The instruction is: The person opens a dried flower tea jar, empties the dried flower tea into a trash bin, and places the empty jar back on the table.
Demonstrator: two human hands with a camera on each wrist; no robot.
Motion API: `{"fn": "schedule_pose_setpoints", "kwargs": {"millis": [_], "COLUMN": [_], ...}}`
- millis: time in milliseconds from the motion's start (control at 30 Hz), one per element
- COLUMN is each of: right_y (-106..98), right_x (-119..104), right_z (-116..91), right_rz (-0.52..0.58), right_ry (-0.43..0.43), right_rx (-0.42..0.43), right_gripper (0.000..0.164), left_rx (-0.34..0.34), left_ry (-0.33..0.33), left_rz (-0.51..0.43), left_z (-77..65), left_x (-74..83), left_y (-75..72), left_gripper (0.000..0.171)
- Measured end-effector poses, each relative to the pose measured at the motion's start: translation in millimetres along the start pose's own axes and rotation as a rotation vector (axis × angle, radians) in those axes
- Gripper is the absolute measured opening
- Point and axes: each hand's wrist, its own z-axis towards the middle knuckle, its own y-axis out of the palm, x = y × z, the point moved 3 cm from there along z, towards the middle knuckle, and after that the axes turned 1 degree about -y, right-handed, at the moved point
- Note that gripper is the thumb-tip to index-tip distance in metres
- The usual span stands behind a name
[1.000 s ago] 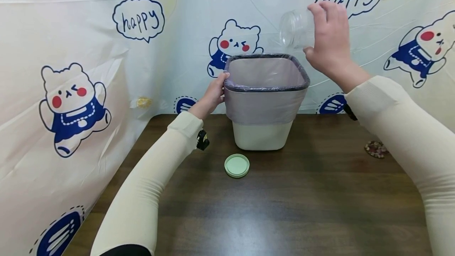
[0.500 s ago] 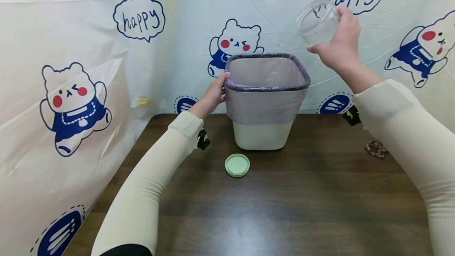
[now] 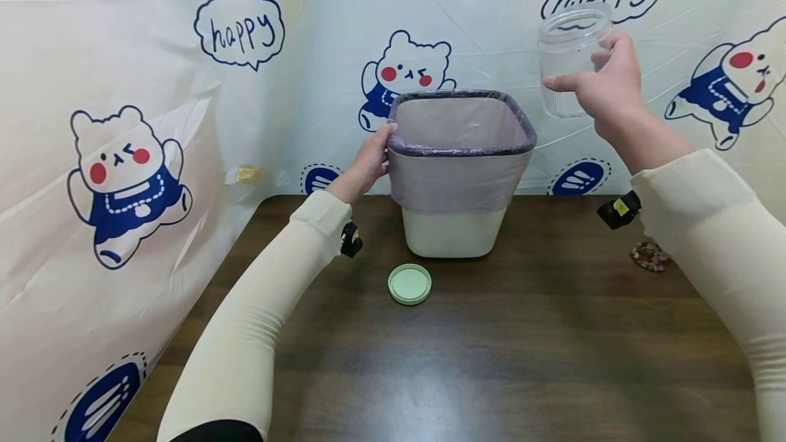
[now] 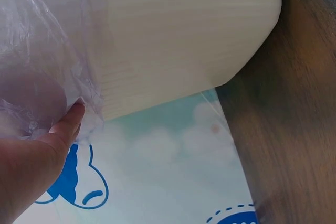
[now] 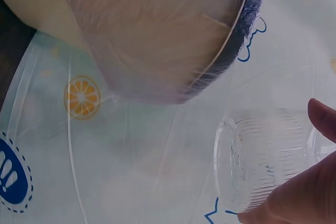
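Nearest was the table (image 3: 430, 367), with the lid (image 3: 409, 284) lying flat just in front of the bin (image 3: 454, 234). Farther in, the left hand (image 3: 367, 159) gripped the bin at its left rim. Across the opening, the right hand (image 3: 614, 91) held the jar (image 3: 566, 59) in the air, right of the bin and apart from it, mouth up, long axis near vertical, well apart from the left hand. Behind hung the printed cloth (image 3: 325, 87).

Jar (image 3: 568, 56) glossy, ribbed; liner (image 3: 457, 181) thin, crinkled plastic; bin (image 3: 454, 232) smooth, matt; tabletop (image 3: 503, 346) glossy, wood-grained.
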Motion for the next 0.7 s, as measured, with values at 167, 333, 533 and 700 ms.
{"fn": "schedule_pose_setpoints", "kwargs": {"millis": [167,333,533,700], "right_y": [-4,-9,-16,-19], "right_x": [6,15,25,33], "right_z": [-4,-6,-9,-14], "right_rz": [0.066,0.089,0.038,0.020], "right_ry": [0.030,0.047,0.077,0.076], "right_rx": [-0.023,-0.038,-0.043,-0.067], "right_gripper": [0.092,0.092,0.100,0.100], "left_rx": [0.011,0.010,0.002,-0.010], "left_ry": [-0.011,-0.004,-0.003,-0.001], "left_rz": [-0.014,-0.012,0.003,0.010], "left_z": [1.0,0.5,0.7,1.0], "left_x": [0.7,-0.5,0.2,0.7], "left_y": [0.0,-1.0,-1.8,-2.1], "left_gripper": [0.062,0.063,0.064,0.065]}}
